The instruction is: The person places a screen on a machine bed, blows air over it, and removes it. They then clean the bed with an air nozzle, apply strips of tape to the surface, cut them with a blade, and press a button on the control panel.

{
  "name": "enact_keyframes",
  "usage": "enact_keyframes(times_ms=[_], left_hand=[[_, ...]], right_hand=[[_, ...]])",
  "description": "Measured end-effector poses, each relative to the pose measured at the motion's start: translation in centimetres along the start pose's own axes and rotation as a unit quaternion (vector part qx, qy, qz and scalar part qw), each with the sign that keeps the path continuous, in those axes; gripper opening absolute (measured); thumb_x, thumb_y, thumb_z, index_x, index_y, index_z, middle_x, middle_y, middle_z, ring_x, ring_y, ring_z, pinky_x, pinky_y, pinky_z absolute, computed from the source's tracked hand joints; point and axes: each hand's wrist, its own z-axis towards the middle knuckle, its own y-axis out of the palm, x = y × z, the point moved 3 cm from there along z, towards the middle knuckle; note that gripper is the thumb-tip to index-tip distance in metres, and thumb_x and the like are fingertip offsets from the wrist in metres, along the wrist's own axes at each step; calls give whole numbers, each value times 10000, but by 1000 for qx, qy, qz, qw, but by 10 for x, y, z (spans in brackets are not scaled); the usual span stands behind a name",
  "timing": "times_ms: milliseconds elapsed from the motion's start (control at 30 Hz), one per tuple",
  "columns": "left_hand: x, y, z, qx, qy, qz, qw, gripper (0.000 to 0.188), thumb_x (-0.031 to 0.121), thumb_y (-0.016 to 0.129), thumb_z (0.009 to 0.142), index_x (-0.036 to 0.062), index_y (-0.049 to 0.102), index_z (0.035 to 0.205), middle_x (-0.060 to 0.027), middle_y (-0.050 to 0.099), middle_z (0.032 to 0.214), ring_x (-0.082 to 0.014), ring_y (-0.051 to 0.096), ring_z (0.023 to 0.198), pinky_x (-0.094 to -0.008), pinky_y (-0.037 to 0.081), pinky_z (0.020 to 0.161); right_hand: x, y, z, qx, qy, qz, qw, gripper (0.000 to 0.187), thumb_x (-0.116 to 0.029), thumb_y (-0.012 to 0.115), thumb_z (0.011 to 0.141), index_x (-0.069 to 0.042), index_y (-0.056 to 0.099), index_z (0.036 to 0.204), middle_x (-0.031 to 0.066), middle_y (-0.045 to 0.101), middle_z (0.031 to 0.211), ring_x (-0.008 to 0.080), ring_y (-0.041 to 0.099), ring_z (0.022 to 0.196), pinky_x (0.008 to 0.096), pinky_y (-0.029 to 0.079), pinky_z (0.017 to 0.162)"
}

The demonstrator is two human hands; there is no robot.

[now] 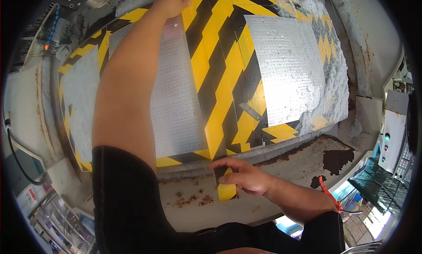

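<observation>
My right hand [248,179] pinches the loose end of a black-and-yellow striped tape [227,191], which hangs over the near edge of a wide board [217,47] covered in the same stripes. My left arm reaches across to the far side, where my left hand [170,4] is closed against the striped surface; what its fingers hold, if anything, is hidden. Beneath that forearm lies a grey ribbed sheet [176,100]. To the right sits another ribbed sheet [288,69], wet with droplets. Between the two, a small metal strip [251,111] rests on the stripes.
Pale, grainy sludge [336,89] coats the board's right side. A rusty metal ledge [198,197] runs along the front. At far left hangs a blue segmented hose [52,27] with an orange tip. A control box [393,131] with buttons stands at the right.
</observation>
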Motion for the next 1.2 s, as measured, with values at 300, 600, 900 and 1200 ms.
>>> enact_keyframes(times_ms=[300,600,900,1200], left_hand=[[3,-4,-5,69,8,12,998,266,316,701,893,51,686,900,-200,696,906,-386,662,872,-491,507,760],[42,-17,-29,47,-79,28,995,353,399,687,918,51,663,967,-181,694,990,-371,653,946,-504,499,814],[20,-16,-47,193,-26,49,980,304,373,665,942,88,643,1047,-176,660,1073,-392,606,1032,-524,463,887],[11,-13,-61,222,79,62,970,169,186,644,932,64,672,1046,-177,658,1051,-397,603,1023,-505,489,870]], right_hand=[[-6,6,-2,-2,-8,-35,999,477,-37,656,907,-57,549,1371,65,600,1125,108,627,897,206,511,678],[-7,5,-1,18,-3,-9,1000,476,-33,652,906,-63,552,1370,60,618,1103,90,620,786,183,472,599],[-2,3,5,10,-8,-29,999,500,-46,670,890,-85,558,1376,41,622,1093,59,592,761,180,449,583],[6,-4,14,17,3,-121,992,495,-146,690,899,-95,570,1378,34,576,1193,80,554,820,210,446,622]])
